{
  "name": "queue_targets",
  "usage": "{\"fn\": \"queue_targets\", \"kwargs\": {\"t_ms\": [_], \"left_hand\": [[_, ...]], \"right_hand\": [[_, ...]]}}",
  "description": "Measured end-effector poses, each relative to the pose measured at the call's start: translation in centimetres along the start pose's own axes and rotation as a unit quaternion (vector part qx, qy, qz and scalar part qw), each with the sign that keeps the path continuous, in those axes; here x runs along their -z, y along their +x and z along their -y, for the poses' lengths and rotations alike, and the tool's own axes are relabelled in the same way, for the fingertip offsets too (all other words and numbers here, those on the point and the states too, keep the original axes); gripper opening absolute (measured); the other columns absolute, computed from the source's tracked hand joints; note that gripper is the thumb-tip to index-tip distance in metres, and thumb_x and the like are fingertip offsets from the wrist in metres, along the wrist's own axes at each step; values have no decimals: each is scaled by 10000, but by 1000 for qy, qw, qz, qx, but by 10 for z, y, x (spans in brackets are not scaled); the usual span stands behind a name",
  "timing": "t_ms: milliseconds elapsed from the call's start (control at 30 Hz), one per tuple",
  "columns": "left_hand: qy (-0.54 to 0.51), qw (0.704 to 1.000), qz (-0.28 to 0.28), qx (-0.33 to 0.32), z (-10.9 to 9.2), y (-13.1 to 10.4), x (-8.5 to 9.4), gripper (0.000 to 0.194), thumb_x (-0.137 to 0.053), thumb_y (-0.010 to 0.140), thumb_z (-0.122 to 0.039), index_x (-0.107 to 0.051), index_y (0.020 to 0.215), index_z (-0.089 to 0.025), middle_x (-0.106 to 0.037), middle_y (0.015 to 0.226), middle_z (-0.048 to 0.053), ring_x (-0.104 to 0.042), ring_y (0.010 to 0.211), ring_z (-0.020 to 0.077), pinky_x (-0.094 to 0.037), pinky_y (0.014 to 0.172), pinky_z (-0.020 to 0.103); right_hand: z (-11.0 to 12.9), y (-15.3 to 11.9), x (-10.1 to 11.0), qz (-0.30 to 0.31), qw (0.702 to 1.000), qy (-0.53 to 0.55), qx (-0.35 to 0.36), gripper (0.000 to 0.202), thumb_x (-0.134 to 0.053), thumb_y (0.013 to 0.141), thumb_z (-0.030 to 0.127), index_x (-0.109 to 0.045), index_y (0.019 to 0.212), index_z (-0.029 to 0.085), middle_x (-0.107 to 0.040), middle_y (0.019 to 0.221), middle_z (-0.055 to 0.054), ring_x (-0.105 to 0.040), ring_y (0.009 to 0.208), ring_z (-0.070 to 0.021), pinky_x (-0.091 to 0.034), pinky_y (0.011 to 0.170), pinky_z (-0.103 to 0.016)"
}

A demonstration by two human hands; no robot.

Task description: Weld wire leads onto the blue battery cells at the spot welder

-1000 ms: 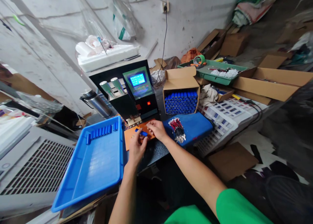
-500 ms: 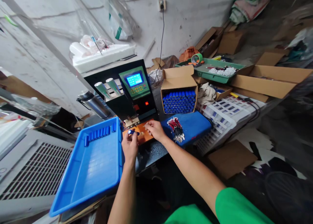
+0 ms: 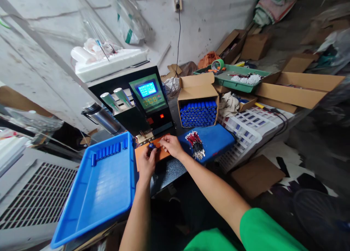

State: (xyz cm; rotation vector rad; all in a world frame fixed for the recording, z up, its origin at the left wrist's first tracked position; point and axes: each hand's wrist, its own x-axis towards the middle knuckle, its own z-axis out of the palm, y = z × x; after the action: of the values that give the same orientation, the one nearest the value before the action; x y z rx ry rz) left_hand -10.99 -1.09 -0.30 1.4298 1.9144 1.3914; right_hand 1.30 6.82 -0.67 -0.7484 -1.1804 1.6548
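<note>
Left hand (image 3: 147, 163) pinches a blue cylinder (image 3: 151, 146) over the orange board (image 3: 163, 154), cylinder mostly hidden by the grip; contact with board unclear. Right hand (image 3: 172, 146) just beside, bunched over board, can't tell on what. Blue tray (image 3: 106, 185) left of board, wire bundle (image 3: 195, 145) right, machine (image 3: 151, 105) behind, screen (image 3: 147, 89) text unreadable.

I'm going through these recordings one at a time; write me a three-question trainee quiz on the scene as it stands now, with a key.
1. Which hand holds a blue cylinder?
2. True or false: the red and black wires lie on the blue pad.
3. What fills the cardboard box just behind that pad?
A) Rolls of green tape
B) Steel flasks
C) Rows of blue cylinders

Key: 1. The left hand. 2. True. 3. C.
</note>
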Motion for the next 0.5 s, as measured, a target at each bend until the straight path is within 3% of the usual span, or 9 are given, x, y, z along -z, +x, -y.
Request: {"fn": "queue_targets", "kwargs": {"t_ms": [300, 500], "left_hand": [[18, 999, -15, -26, 0, -6, -2, 341, -536, 886, -439, -663, 1056, -172, -729, 954, 77, -677, 857, 211, -525, 803, 329], [41, 998, -22, -39, -1, -10, -3, 321, -512, 905, -409, -662, 1079, -185, -727, 927, 59, -676, 833, 209, -512, 775, 320]], "right_hand": [[9, 1, -5, 12, 1000, -20, 1, 207, -684, 714, 377, -610, 726, 183, -532, 552, 49, -449, 455, -80, -354, 430, -193], [6, 2, -17, 16, 997, -77, 17, 189, -656, 737, 362, -643, 692, 178, -591, 576, 10, -536, 539, -128, -391, 482, -221]]}}
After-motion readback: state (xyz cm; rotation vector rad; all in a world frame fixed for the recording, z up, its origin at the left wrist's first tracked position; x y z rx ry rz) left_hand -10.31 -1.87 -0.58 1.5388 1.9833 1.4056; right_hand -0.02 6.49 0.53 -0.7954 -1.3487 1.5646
